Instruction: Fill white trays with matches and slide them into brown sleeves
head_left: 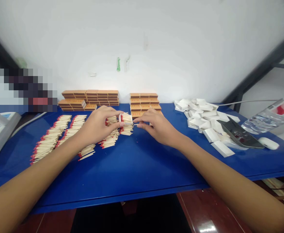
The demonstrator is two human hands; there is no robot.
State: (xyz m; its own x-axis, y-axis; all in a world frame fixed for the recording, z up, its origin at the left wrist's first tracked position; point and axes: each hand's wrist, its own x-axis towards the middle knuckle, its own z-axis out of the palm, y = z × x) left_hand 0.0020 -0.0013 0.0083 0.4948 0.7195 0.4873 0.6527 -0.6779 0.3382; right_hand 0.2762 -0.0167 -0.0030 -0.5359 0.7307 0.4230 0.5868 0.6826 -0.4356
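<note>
While our left hand (102, 123) clamps a white rectangular tray (127, 123) between thumb and forefinger, at 12 o'clock from the middle of the glossy blue desk (132, 168), the tray's long axis seems to run from 9 to 3 o'clock, the slim wooden matches (125, 117) inside pointing red heads toward 9. Our right hand (158, 125) reaches in from 4 o'clock, fingers bent, fingertips close together beside the tray; we cannot tell whether they grip anything.
</note>
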